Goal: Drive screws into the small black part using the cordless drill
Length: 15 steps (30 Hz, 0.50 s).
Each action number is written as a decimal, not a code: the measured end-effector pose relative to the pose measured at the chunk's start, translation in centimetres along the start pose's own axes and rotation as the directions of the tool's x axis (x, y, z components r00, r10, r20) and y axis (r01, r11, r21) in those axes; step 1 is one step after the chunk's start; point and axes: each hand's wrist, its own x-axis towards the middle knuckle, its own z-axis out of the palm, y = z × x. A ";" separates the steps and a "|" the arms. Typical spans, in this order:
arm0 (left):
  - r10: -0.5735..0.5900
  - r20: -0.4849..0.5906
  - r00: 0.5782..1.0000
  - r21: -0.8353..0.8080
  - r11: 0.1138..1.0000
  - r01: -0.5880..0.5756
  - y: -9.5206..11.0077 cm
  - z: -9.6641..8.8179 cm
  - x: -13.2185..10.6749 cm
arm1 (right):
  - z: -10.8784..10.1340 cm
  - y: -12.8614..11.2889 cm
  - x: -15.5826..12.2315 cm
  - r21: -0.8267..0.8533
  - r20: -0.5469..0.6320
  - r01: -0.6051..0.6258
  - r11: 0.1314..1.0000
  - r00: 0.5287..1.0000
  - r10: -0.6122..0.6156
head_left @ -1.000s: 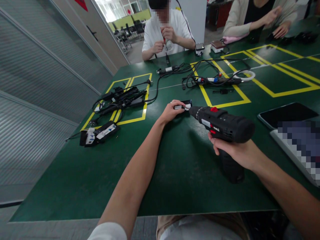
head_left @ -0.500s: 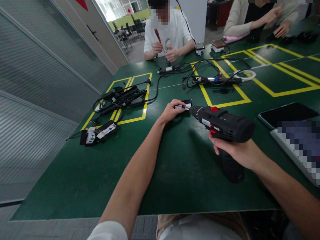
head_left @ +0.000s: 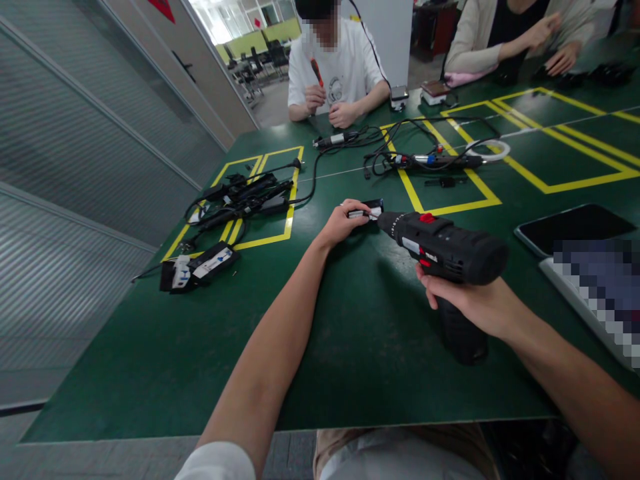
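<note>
A black cordless drill (head_left: 450,243) with red buttons is in my right hand (head_left: 473,300), whose fingers wrap round its grip. The drill's chuck points left, and its tip meets a small black and white part (head_left: 375,208) on the green table (head_left: 350,347). My left hand (head_left: 346,219) pinches that part from the left and holds it against the tabletop. What the part is, I cannot make out; my fingers and the chuck hide some of it.
Left lie a heap of black cabled parts (head_left: 250,197) and a black piece with white labels (head_left: 200,267). A corded electric screwdriver (head_left: 435,161) lies beyond. Right are a phone (head_left: 575,227) and a blurred-out device (head_left: 600,300). Across the table, a person holds an orange screwdriver (head_left: 317,72); another person sits right.
Both my hands, the drill and the small part stay nearly in place. The person across the table has shifted a hand slightly around the screwdriver.
</note>
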 end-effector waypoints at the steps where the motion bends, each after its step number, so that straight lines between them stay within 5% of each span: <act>1: -0.001 0.002 1.000 0.001 1.000 0.001 0.0 0.0 0.0 | 0.0 0.0 0.0 0.000 0.002 -0.003 1.000 1.000 0.003; 15: -0.025 0.006 1.000 0.016 1.000 0.025 0.4 0.0 0.0 | 0.0 0.0 -0.1 -0.019 0.010 0.014 1.000 1.000 -0.013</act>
